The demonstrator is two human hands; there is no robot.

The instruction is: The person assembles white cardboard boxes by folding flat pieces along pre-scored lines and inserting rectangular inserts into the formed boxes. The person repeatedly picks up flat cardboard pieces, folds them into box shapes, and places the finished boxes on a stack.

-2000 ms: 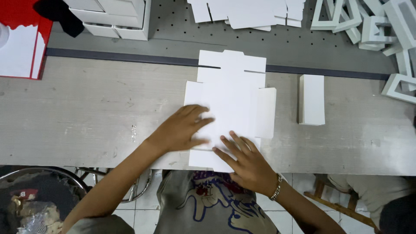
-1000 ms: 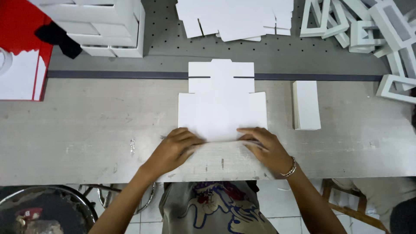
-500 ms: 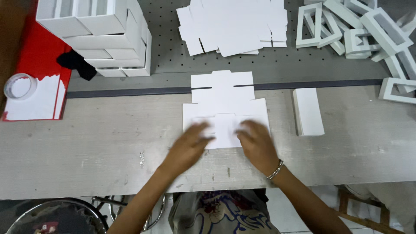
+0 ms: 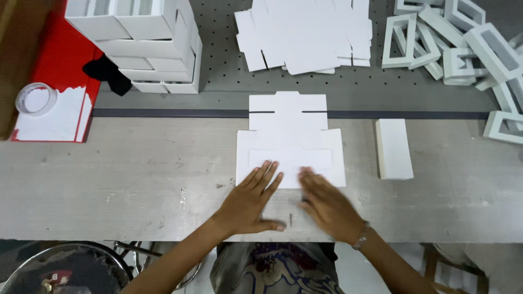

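Both hands had slid nearer since half a second before. Left hand [image 4: 250, 201] and right hand [image 4: 327, 204], fingers spread, pressed the flat white carton blank [image 4: 290, 141] against the bench [image 4: 109, 179], mid-bench, apparently creasing its near flap.

Bare forearms, no sleeves. Right hand [image 4: 327, 209]: metal bracelet [image 4: 359, 239] at wrist. Grey shirt [image 4: 272, 269], dark printed graphic.
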